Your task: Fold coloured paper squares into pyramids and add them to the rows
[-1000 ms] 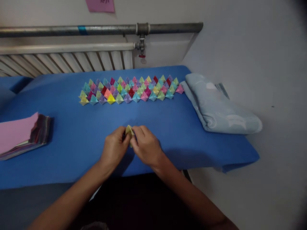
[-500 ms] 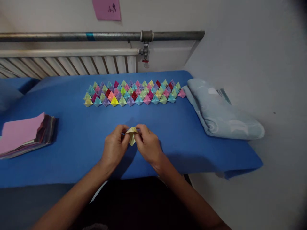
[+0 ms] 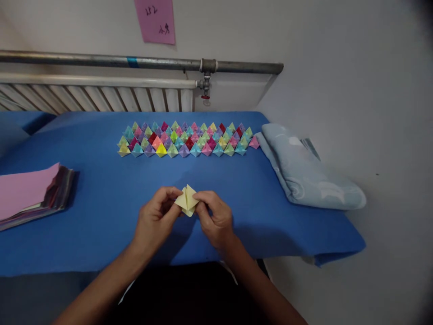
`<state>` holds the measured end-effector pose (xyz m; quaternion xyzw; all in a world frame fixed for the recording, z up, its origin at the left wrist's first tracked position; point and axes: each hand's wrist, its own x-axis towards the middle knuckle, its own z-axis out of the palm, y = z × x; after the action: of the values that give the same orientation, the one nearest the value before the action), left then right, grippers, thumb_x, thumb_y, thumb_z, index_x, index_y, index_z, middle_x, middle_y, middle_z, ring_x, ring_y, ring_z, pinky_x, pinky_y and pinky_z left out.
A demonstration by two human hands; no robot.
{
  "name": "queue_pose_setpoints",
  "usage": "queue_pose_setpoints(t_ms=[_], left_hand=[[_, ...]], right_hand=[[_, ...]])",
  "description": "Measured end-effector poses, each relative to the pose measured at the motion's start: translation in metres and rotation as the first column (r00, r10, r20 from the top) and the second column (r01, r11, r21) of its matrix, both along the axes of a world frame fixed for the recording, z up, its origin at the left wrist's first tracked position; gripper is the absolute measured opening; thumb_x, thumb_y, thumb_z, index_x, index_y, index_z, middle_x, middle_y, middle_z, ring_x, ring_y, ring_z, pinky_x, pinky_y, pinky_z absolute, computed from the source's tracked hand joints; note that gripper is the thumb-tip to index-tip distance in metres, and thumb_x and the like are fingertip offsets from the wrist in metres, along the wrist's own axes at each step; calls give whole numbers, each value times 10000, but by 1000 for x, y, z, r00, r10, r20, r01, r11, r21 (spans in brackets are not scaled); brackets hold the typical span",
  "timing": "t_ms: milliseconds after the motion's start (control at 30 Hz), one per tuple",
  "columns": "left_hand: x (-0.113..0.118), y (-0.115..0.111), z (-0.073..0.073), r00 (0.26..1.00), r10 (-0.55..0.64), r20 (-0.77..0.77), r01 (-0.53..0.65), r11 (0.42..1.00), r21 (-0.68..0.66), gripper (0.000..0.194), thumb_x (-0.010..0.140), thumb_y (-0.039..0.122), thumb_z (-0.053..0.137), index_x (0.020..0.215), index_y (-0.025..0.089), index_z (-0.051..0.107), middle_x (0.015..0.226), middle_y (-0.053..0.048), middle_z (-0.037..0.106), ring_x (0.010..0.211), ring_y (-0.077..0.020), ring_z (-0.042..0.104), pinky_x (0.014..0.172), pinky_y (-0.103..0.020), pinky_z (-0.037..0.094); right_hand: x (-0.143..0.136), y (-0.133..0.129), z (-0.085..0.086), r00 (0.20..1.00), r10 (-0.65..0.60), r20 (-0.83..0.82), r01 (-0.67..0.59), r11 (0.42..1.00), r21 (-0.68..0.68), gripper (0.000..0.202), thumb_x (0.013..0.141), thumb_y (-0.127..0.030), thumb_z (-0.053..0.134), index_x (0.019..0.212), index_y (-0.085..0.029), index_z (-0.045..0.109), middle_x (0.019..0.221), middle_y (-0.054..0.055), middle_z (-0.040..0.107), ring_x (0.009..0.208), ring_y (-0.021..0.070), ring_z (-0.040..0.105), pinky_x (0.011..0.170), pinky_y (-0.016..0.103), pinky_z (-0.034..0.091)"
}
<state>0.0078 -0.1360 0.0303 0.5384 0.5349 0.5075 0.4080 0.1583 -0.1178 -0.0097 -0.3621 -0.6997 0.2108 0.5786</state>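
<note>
Between my hands, above the blue cloth [image 3: 111, 198], is a pale yellow folded origami paper [image 3: 187, 200] with pointed corners and a crease down its middle. My left hand [image 3: 156, 220] pinches its left corner between thumb and fingers. On the opposite corner, the thumb and fingers of my right hand [image 3: 215, 218] are closed. Farther back stand rows of small folded paper pieces [image 3: 184, 150] in many colours, packed side by side.
A stack of coloured paper sheets [image 3: 29, 192] lies at the left, pink on top. To the right sits a folded light-blue blanket [image 3: 304, 171]. Behind the table run a radiator [image 3: 125, 99] and a metal pipe [image 3: 91, 59]. A pink note [image 3: 155, 22] hangs on the wall.
The yellow paper has turned from a narrow, bent shape to a wider diamond facing me. Both hands have drawn slightly apart. The whole view has tilted up a little.
</note>
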Motion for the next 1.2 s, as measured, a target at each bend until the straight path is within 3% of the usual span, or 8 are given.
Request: queue_pose_setpoints(t_ms=[133,333,433,567,733,933,1033,1200], left_hand=[[-4,-4,4,994,-18,-111,29,995,97,104,819,233,642,913,217,683,851,6,741,733,-121,690,689,-219,534],[-9,-7,15,998,-57,-5,57,998,8,143,785,204,672,913,229,730,895,-1,752,773,-127,687,692,-206,526],[-8,-5,16,990,-51,129,63,994,-86,108,786,257,709,886,223,733,847,0,739,731,-119,660,663,-201,517],[-5,0,14,931,100,351,-25,977,-213,204,702,304,822,842,228,695,780,38,706,702,-95,630,654,-181,500],[-8,1,15,919,20,393,157,898,-412,284,704,422,822,845,190,738,718,16,694,640,-80,592,622,-179,477],[-10,-3,20,935,63,348,82,919,-386,353,645,406,853,915,213,732,806,0,737,700,-118,640,656,-220,517],[-13,-5,18,961,27,277,70,939,-335,266,675,398,832,822,211,716,738,19,701,663,-109,622,622,-209,511],[-20,-9,14,970,29,239,27,973,-228,216,696,363,835,854,249,743,899,24,704,755,-106,652,676,-200,536]], right_hand=[[-3,-3,2,983,50,-179,-63,996,-69,255,920,-64,502,1006,-252,651,938,-5,656,631,67,611,587,197,537],[-4,-4,2,947,108,-301,-156,978,-141,245,946,-98,487,990,-265,661,959,-8,621,556,41,552,513,184,497],[-4,-5,2,959,113,-261,-143,985,-100,275,944,-86,493,1011,-287,668,1004,-2,622,614,53,584,559,199,518],[-4,-6,4,981,130,-142,-131,991,2,313,925,-54,516,1037,-309,660,1005,-8,617,681,66,598,605,198,522],[-4,-6,8,990,115,-84,-110,992,66,326,911,-28,524,1031,-303,650,1004,-9,615,764,80,612,642,198,526],[0,-9,11,993,118,-25,-115,987,115,329,896,-5,523,1035,-274,654,1025,4,621,836,87,635,688,198,541],[1,-11,14,995,101,7,-101,979,175,334,895,-14,521,1051,-273,662,1013,15,631,842,105,634,689,220,548],[-1,-13,16,993,100,63,-113,958,264,293,901,-36,545,1055,-256,662,977,32,630,776,120,604,664,262,547]])
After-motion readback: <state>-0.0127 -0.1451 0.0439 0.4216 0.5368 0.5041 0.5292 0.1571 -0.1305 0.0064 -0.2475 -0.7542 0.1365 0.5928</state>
